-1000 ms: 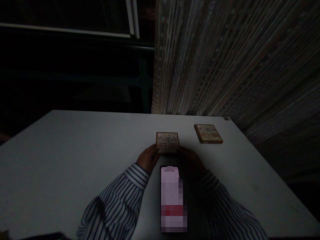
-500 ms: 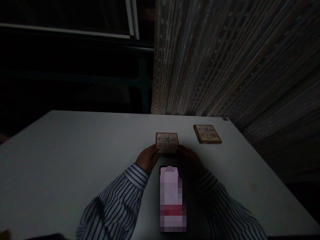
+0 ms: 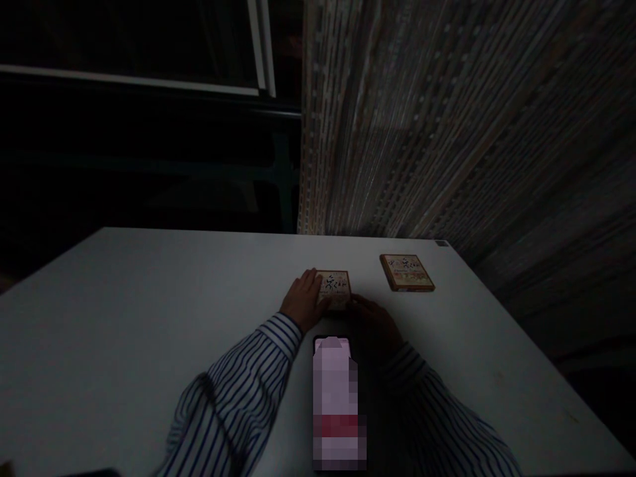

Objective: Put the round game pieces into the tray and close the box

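Observation:
A small flat box [image 3: 336,287] with a printed light lid and brown rim lies on the white table [image 3: 149,311] just beyond my hands. My left hand [image 3: 303,301] rests over its left part, fingers curled onto the lid. My right hand [image 3: 377,324], very dark, touches the box's near right edge; its fingers are hard to make out. A second, similar flat box [image 3: 406,272] lies apart to the right, near the table's far corner.
A lit phone [image 3: 338,404] lies on the table between my striped sleeves. Tall stacks of flat cardboard [image 3: 447,119] rise behind the table on the right. Dark shelving [image 3: 139,132] fills the left background. The scene is dim.
My left hand has slid forward onto the box's lid, covering its left part. The view has shifted slightly; the box stays on the table.

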`<state>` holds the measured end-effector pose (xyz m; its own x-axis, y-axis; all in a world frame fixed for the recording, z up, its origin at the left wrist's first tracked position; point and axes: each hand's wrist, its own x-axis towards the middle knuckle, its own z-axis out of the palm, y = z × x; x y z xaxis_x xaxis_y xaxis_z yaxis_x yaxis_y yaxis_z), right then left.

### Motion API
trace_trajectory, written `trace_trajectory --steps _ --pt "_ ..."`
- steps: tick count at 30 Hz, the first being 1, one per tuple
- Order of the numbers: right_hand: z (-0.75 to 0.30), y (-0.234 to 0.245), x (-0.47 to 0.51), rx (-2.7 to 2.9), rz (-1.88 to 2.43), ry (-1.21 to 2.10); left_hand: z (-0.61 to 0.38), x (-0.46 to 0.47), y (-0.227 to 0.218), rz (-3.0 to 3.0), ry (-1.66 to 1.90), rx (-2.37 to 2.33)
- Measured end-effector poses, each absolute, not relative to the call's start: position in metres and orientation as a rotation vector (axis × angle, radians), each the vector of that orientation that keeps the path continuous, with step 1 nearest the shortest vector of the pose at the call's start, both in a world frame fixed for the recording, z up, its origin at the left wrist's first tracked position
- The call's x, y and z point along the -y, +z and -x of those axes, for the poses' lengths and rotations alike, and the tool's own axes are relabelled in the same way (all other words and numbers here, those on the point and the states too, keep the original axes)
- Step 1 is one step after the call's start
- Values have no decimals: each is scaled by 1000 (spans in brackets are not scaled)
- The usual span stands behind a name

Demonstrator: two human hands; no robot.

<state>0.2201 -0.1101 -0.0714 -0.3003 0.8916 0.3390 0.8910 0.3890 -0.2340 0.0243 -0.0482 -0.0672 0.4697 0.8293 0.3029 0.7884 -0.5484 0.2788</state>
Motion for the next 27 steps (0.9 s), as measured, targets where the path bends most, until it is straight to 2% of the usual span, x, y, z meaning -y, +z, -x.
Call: trace_trajectory --steps 12,22,27 --pt "-209 -65 69 2252 1485 -170 -27 49 -78 -2628 601 -1517" --pt "-204 -90 45 2334 1480 -91 -27 38 -62 -2554 686 -1524" --pt "-204 -93 49 2299 1493 -112 -29 35 -69 -2540 673 -1524"
